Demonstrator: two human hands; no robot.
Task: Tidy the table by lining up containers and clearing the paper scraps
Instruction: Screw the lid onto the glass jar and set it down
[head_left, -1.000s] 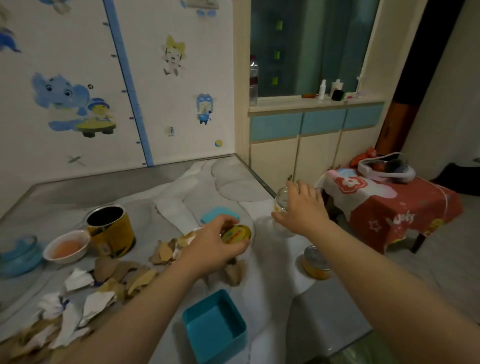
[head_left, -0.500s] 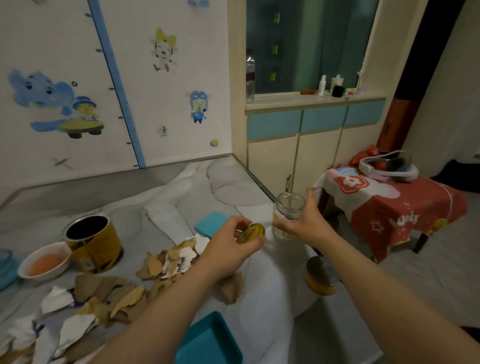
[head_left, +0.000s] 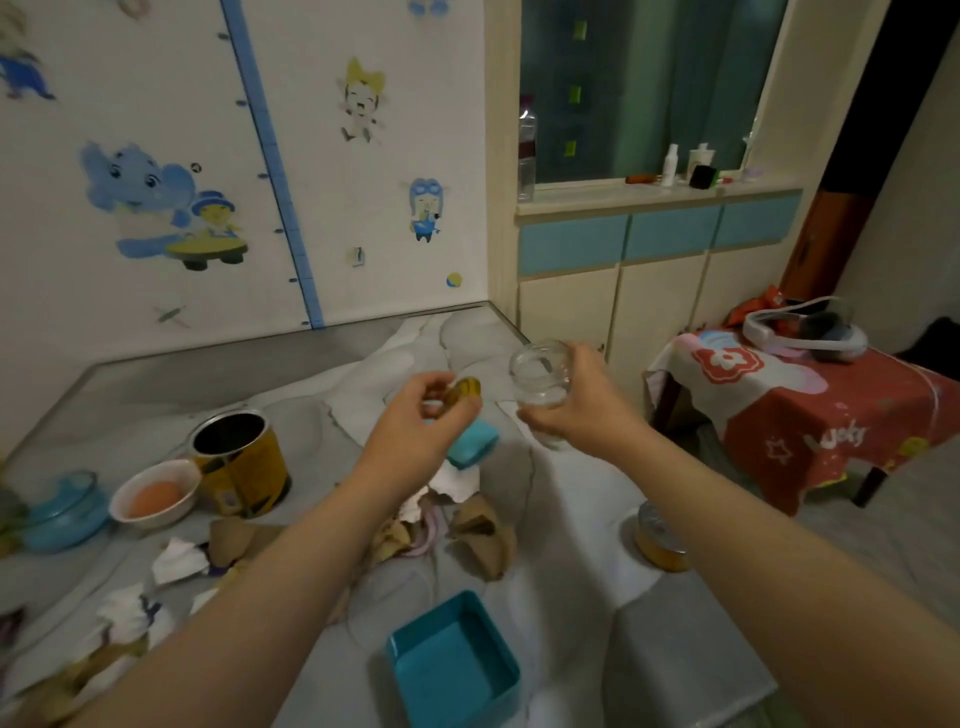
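Above the grey table, both hands now hang in the air, each carrying something. A second ago the glass jar stood on the tabletop under the right hand; now it is lifted and tilted, open mouth turned toward the left hand. Right fingers wrap round its side. The jar is clear, round, seemingly empty.

Left fingers pinch a small yellow metal lid, raised from just over the scraps to jar height, just beside the mouth, not touching. My reading: the lid is about to go on the jar, so that container gets closed before lining up.

Below the left fingers:
- yellow tin can, tall, open, dark inside
- teal square box, plastic-looking, open, empty
- white bowl with an orange-pink interior, touching or just beside the can
- teal lid, flat, rounded corners, partly under the left wrist
- paper scraps, torn brown and white pieces, crumpled, untouched

Below the right forearm: a small lidded jar, amber contents, near the table edge.

Scrap clearing looks not yet started.
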